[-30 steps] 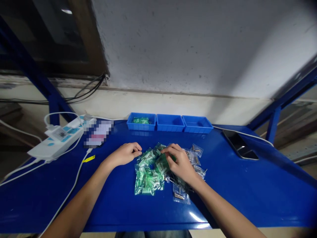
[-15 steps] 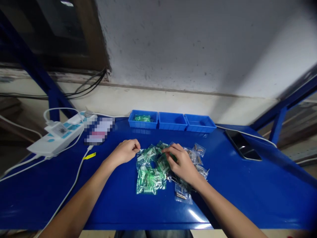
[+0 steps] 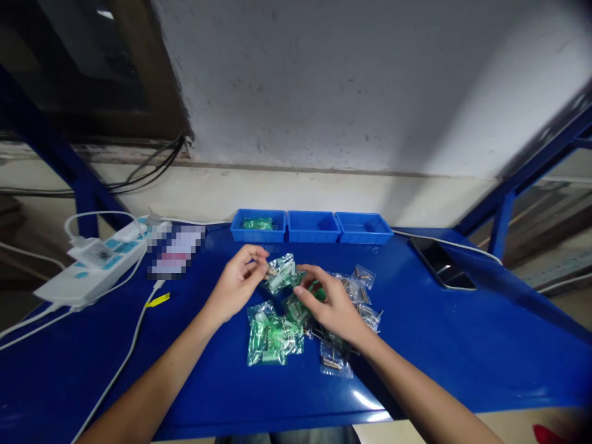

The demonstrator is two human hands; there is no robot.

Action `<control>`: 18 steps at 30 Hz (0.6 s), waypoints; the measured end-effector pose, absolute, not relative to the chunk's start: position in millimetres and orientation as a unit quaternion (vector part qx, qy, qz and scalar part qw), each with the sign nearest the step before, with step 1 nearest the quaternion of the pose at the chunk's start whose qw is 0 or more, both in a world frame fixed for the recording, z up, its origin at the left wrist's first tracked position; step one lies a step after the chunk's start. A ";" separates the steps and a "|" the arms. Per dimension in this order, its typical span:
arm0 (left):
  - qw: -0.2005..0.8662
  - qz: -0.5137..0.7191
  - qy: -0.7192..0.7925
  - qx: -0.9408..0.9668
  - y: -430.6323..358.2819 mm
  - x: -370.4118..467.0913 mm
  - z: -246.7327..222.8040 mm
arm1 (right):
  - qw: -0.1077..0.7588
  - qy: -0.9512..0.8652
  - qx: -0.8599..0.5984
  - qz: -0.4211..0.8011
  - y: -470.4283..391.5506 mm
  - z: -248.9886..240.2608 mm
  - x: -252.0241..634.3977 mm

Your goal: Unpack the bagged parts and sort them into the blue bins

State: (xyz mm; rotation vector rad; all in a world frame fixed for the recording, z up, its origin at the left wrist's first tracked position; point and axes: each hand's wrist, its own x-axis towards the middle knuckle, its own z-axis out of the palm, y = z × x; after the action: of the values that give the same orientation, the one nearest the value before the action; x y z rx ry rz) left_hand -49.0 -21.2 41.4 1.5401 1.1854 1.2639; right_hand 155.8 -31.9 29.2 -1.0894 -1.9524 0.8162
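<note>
My left hand [image 3: 243, 275] is closed, its thumb and fingers pinching the left edge of a small green plastic bag [image 3: 281, 274] lifted off the table. Just right of that bag, my right hand [image 3: 327, 301] is curved with thumb and fingers apart, over the pile; whether its fingertips touch a bag I cannot make out. Other green bags [image 3: 272, 336] lie heaped below the hands. Clear bags with thin brownish metal-looking parts [image 3: 356, 290] lie beyond my right hand, and another clear bag [image 3: 335, 362] sits under its wrist.
Three blue bins stand along the back: the left bin [image 3: 259, 236] holds green bags, beside a middle bin [image 3: 313, 236] and a right bin [image 3: 365, 237]. A white power strip [image 3: 87, 274] with cables and a blurred-out phone [image 3: 178, 250] are left. A dark phone [image 3: 441, 264] lies right.
My left hand has moved right and now grips a green bag raised from the pile. My right hand's fingers have spread beside it. The view has shifted slightly.
</note>
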 end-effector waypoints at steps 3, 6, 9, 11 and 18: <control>0.437 0.493 0.439 0.610 -27.7 -38.9 41.1 | 0.397 -0.714 -0.428 0.386 -32.8 31.6 153.1; 0.483 0.504 0.404 0.591 -30.5 -34.9 42.1 | 0.442 -0.665 -0.442 0.409 -29.9 31.2 153.1; 0.516 0.510 0.384 0.571 -31.1 -35.5 43.7 | 0.441 -0.640 -0.439 0.451 -27.6 32.3 155.0; 0.524 0.503 0.386 0.568 -31.1 -37.2 44.3 | 0.419 -0.630 -0.420 0.501 -28.4 34.3 155.6; 0.497 0.413 0.436 0.626 -29.5 -41.8 42.7 | 0.411 -0.625 -0.418 0.515 -35.4 32.0 150.4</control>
State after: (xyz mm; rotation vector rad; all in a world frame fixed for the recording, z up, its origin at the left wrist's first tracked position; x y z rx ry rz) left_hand -41.8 -29.5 42.7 1.5163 1.0565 0.9998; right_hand 150.4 -35.4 32.0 -1.0511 -1.5732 1.2969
